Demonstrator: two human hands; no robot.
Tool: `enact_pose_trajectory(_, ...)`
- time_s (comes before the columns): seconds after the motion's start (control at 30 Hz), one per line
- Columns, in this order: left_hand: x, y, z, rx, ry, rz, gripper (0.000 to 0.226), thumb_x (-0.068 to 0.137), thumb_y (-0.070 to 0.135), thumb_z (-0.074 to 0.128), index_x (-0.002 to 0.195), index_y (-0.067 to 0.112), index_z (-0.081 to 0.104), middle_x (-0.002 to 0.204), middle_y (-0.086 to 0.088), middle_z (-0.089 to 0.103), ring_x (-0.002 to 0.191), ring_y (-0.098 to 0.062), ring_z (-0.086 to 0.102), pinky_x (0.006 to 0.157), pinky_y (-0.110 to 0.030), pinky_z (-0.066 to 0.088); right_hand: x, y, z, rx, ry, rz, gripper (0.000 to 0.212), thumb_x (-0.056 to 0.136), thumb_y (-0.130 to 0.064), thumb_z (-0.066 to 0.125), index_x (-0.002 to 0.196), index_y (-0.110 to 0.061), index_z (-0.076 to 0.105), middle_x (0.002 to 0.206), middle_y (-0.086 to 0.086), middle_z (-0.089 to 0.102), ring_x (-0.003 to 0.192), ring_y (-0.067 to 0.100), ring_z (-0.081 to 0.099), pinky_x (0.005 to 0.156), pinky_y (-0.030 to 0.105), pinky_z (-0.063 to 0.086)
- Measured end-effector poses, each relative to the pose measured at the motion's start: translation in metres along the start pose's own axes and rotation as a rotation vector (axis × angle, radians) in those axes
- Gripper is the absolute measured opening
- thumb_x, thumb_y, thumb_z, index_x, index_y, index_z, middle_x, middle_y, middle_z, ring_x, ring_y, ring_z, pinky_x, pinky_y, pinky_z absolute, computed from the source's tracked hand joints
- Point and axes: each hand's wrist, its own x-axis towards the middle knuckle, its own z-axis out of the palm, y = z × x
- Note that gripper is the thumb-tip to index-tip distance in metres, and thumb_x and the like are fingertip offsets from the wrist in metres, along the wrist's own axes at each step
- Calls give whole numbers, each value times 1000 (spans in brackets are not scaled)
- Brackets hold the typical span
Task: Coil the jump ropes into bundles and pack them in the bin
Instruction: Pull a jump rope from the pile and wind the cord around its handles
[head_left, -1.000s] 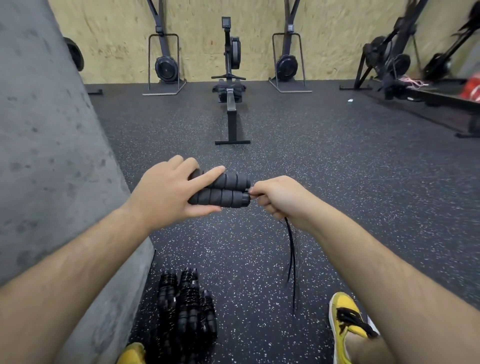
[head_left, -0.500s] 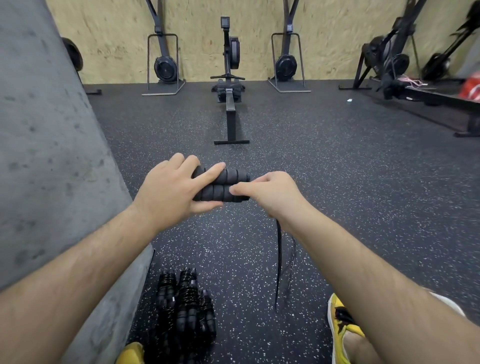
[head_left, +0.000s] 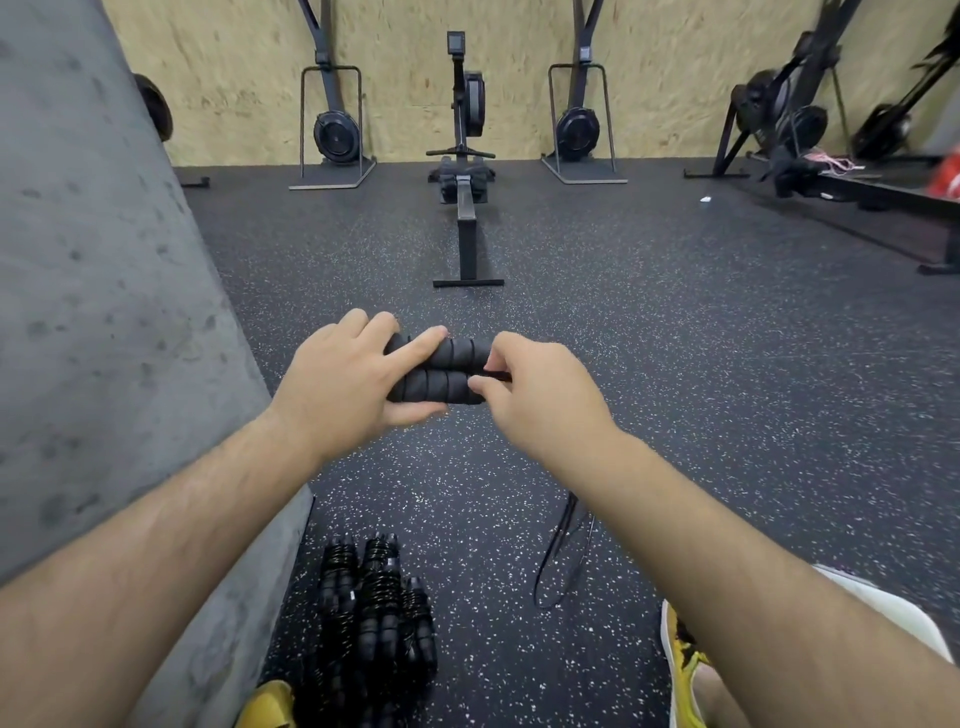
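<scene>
One left hand (head_left: 353, 384), entry first: state?

Wrapped round both handles (head_left: 441, 371), which lie side by side, held out over the floor (head_left: 727, 415); forefinger laid along the upper one. Unmoved over the last second.

Several bundles (head_left: 374, 613) below it?

Finished coils, heaped on the floor beside the wall (head_left: 104, 312). No bin in view.

Right hand (head_left: 545, 400)?

Changed item. A second ago it pulled the cord (head_left: 550, 545) out just past the handle ends; now it has come in over those ends, thumb and forefinger pinching the cord against them.

Cord?

Slack loop hanging behind the right forearm, its foot near or on the floor; too thin to say which.

Meaning for the job?

Probably the first turn going on round the handles; winding barely begun, this rope not yet a bundle, packing not started.
</scene>
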Motion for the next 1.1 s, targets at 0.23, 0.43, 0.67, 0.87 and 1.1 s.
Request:
enact_pose_trajectory(0.23, 0, 4, -2, 3, -77, 32, 72, 82, 76, 45, 130, 26, 63, 87, -7, 56, 69, -29, 50, 56, -35, 42, 1, 11, 0, -424, 103, -411, 17, 96, -27, 63, 84, -16, 63, 85, 2, 58, 65, 30, 62, 50, 27, 15)
enact_pose_trajectory(0.43, -1, 4, -2, -73, -93, 97, 71, 87, 79, 44, 132, 26, 60, 90, -6, 56, 73, -28, 50, 60, -40, 50, 9, 18, -23, -436, 14, -442, 25, 105, -37, 44, 101, -19, 61, 101, 0, 61, 86, 29, 64, 59, 33, 33)
enact_pose_trajectory(0.67, 0, 17, -19, -290, -41, 164, 72, 91, 77, 46, 136, 22, 62, 94, -1, 58, 75, -22, 51, 66, -36, 49, 27, 54, -40, -9, -196, -332, 17, 101, -37, 53, 92, -27, 63, 81, -12, 61, 76, 8, 53, 70, 31, 43)
enact_pose_trajectory(0.87, 1, 29, -34, -257, 37, 37, 72, 88, 77, 50, 138, 26, 60, 98, 1, 59, 83, -22, 54, 66, -33, 48, 25, 57, -19, 581, -274, -113, 43, 108, -38, 37, 101, -3, 61, 72, -7, 54, 65, 5, 46, 65, 23, 38)
enact_pose_trajectory(1.1, 13, 24, -29, -63, 72, 22, 72, 90, 75, 46, 136, 22, 62, 93, -8, 58, 76, -28, 51, 60, -36, 46, 12, 26, -16, 551, -158, 194, 56, 99, -67, 27, 100, -22, 60, 79, 2, 71, 54, 14, 63, 58, 31, 41)
